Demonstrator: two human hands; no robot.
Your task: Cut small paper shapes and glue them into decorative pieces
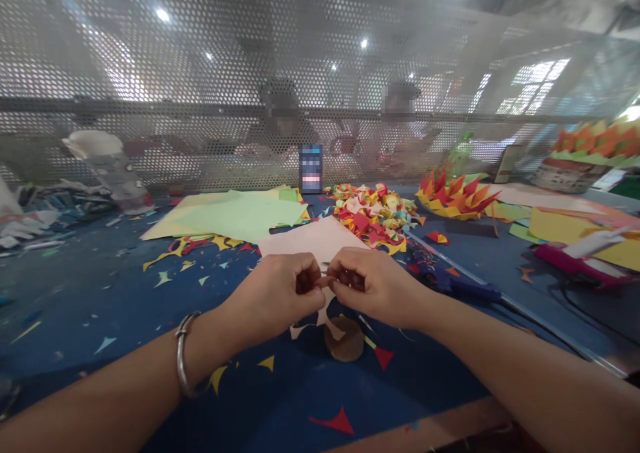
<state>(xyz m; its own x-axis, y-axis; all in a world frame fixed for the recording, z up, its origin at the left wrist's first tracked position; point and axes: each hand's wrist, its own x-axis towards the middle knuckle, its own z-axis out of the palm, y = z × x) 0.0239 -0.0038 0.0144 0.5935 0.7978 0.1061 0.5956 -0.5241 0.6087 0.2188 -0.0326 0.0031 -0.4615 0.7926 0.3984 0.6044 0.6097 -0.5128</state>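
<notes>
My left hand [293, 285] and my right hand [377, 288] meet above the table, thumbs and fingertips pinched together around a small piece of pale pink paper [326, 282]. The fingers cover most of that piece. Just behind the hands lies a pale pink paper sheet [313, 238]. Below them a round brown disc [350, 348] rests on the blue tabletop, with a curved pink paper scrap [325, 316] partly over it. A thin dark tip shows between the hands; I cannot tell what it belongs to.
Green and yellow sheets [235, 214] lie behind left, near a propped phone [311, 181]. A heap of folded paper pieces [373, 213] and a red-yellow paper ring [455, 200] are behind right. A blue glue gun [455, 283] lies right. Two people sit beyond the perforated screen [200, 120].
</notes>
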